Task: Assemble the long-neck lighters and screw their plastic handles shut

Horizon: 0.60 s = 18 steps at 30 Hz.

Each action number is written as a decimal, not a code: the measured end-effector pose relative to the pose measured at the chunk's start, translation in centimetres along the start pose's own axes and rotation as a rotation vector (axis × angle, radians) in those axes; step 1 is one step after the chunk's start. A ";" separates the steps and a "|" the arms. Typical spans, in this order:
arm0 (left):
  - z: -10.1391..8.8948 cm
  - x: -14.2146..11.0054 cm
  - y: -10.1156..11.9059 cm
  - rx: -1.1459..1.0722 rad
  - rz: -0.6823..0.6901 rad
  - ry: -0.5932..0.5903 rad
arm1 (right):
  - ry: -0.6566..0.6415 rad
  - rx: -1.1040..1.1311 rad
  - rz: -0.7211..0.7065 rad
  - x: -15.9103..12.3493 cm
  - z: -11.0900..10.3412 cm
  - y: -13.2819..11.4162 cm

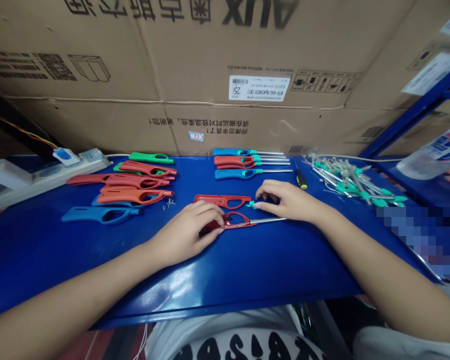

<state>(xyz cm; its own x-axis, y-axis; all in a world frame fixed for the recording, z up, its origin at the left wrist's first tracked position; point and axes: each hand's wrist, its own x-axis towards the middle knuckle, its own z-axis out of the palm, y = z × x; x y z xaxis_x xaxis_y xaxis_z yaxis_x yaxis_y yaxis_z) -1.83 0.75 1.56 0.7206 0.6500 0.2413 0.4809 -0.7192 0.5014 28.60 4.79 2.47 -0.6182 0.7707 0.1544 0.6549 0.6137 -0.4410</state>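
Fingers curled, my left hand [193, 227] grips a red lighter half-shell [237, 220] lying on the blue table. A metal tube [268, 220] sticks out of that half-shell to the right. Just behind it rests a second red half-shell [222, 201] with an oval trigger opening. My right hand [285, 200] pinches a small green plastic piece [251, 204] between thumb and fingers, close to the front end of the second half-shell. The inside of the half-shell under my left hand is partly hidden by the fingers.
Red, orange, blue and green lighter shells [135, 195] lie at left, beside a white power strip [48, 175]. Several lighters with metal tubes [234, 173] are lined up at the back. A screwdriver [301, 179] and a pile of green-tipped tubes [356, 182] lie right. A cardboard box [195, 65] stands behind.
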 end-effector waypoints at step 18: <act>0.2 0.1 0.0 -0.060 -0.009 0.050 | -0.067 0.037 -0.022 0.0 0.4 -0.4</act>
<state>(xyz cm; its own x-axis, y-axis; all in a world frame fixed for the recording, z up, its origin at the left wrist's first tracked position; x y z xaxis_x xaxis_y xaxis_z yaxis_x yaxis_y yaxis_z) -1.69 0.75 1.40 0.6900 0.6689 0.2766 0.4554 -0.6981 0.5525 28.17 4.52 2.30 -0.6606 0.7433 0.1058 0.6252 0.6226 -0.4706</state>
